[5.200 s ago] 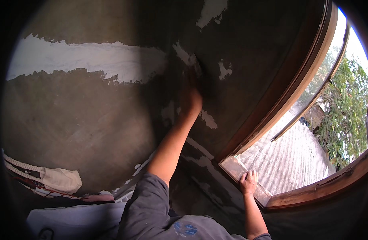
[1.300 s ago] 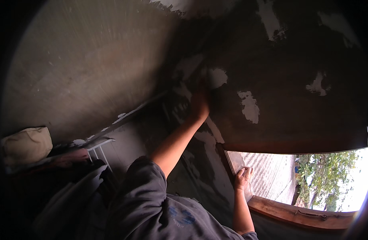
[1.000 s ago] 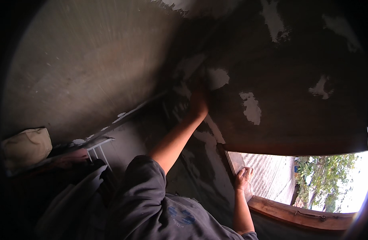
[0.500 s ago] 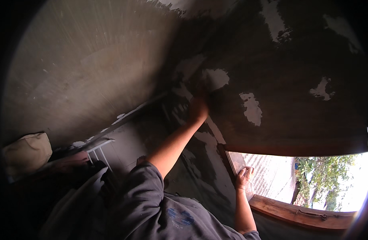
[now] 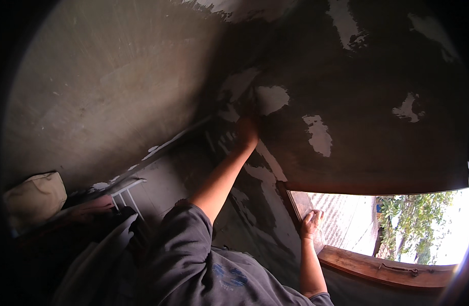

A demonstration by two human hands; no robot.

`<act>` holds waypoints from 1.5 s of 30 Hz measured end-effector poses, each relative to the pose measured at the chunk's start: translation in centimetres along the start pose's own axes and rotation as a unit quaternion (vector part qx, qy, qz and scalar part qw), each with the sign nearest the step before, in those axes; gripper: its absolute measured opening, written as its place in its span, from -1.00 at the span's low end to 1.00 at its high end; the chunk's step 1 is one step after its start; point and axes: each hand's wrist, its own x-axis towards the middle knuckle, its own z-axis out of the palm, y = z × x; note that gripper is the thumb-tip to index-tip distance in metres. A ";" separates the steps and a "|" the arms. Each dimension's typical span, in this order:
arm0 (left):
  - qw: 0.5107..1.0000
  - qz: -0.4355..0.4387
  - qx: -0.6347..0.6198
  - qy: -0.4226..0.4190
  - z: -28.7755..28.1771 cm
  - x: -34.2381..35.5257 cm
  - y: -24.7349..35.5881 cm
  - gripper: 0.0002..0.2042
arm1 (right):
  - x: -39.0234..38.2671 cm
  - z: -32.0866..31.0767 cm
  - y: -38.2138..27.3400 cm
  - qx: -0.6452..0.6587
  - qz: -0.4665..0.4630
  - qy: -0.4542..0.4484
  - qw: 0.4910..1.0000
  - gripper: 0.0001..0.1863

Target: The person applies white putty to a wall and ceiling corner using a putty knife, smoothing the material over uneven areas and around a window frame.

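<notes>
Raised to the dark corner where two plastered surfaces meet, my left hand point(image 5: 249, 131) is close to a pale patch point(image 5: 271, 99) on the dark wall point(image 5: 367, 137). Shadow and motion blur hide its fingers, so anything in it cannot be made out. Lower right, my right hand point(image 5: 311, 224) has its fingers curled over the near side of the wooden window frame point(image 5: 291, 206). The wall around carries several pale, ragged-edged patches, one of them a narrow streak point(image 5: 318, 135) above the window.
Bright daylight, a tree point(image 5: 410, 229) and a ribbed surface show through the window, above its wooden sill point(image 5: 387, 268). At the lower left are a beige bag-like bundle point(image 5: 38, 196), dark cloth point(image 5: 99, 260) and a white metal rail point(image 5: 128, 196).
My left hand has shifted slightly left and down along the corner. My right hand stays at the window frame.
</notes>
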 end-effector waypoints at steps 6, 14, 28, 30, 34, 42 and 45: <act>0.998 0.035 0.005 0.048 1.0 -1.5 0.7 -0.58 | -0.2 0.1 -0.1 -0.014 -0.035 0.018 0.999 -0.82; 0.979 0.108 -0.036 0.168 0.9 -2.1 2.6 -0.68 | 0.1 0.4 0.5 -0.001 -0.020 0.006 1.000 -0.83; 0.999 -0.038 -0.008 0.013 1.4 -0.3 -1.6 -0.67 | 0.1 0.0 0.5 -0.015 -0.025 -0.021 0.999 -0.82; 1.000 -0.014 0.008 0.014 0.8 -1.4 -0.9 -0.63 | 0.3 0.3 0.5 -0.004 -0.028 -0.011 1.000 -0.82; 0.995 0.091 -0.006 0.044 -0.3 -3.1 0.7 -0.52 | -0.1 0.6 1.2 -0.008 -0.024 -0.009 1.000 -0.79; 0.994 0.082 0.004 0.070 -2.5 -1.8 7.2 -0.56 | -0.1 0.1 1.1 -0.009 0.027 -0.041 0.999 -0.77; 0.993 0.081 0.063 0.061 -0.8 -0.8 2.7 -0.54 | -0.3 1.1 0.7 -0.031 -0.035 0.007 0.999 -0.78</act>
